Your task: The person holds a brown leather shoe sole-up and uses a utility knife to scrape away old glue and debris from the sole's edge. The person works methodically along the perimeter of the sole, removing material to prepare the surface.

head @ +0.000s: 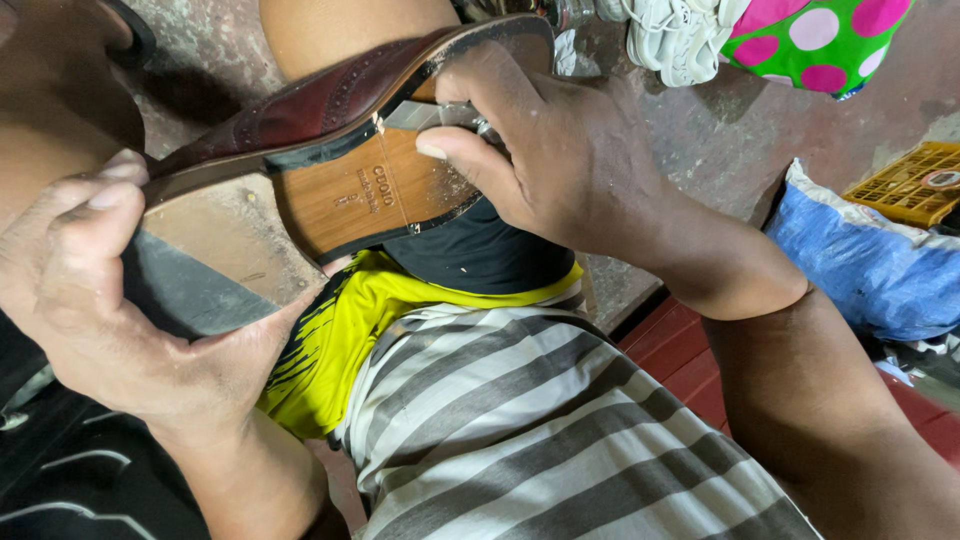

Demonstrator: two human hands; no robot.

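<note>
A dark red-brown leather dress shoe [300, 105] lies on its side across my lap, its tan leather sole [370, 195] facing up. My left hand [110, 300] grips the toe end of the shoe at the left. My right hand [540, 140] holds a small metal blade [430, 115] pressed at the seam between sole and heel, thumb on the sole. Most of the blade is hidden under my fingers.
My grey-striped shirt [520, 420] and yellow-black shorts [340, 330] fill the lower middle. A white sneaker [675, 35] and a green bag with pink dots [820, 40] lie at the top right. A blue sack [870, 270] and a yellow crate [915, 180] sit at the right on the concrete floor [720, 130].
</note>
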